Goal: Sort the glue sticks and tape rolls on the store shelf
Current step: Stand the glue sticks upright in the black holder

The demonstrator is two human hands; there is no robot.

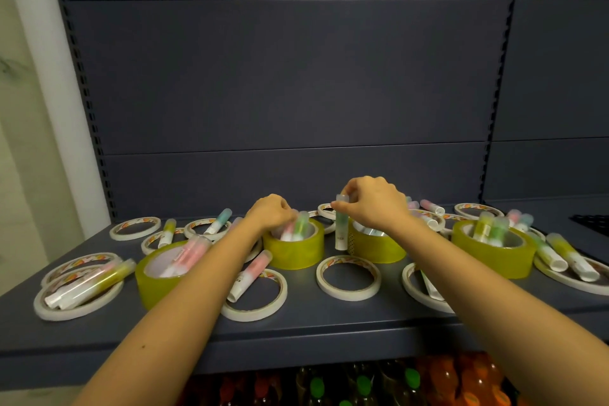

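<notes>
Glue sticks and tape rolls lie mixed on a dark grey shelf (296, 323). My right hand (372, 204) pinches the top of an upright green glue stick (341, 231), held between two wide yellow tape rolls (294, 249) (379, 245). My left hand (270, 212) reaches into the middle yellow roll and its fingers curl around the pink and green glue sticks (296, 229) standing inside it. Two more yellow rolls (158, 273) (494, 249) hold glue sticks too. Several thin white tape rolls (348, 277) lie flat around them.
Loose glue sticks (250, 275) (557, 252) rest across white rolls on both sides. The dark back panel (296, 76) rises behind the shelf. Drink bottles (362, 386) stand on the level below. A pale wall (29, 109) is at the left.
</notes>
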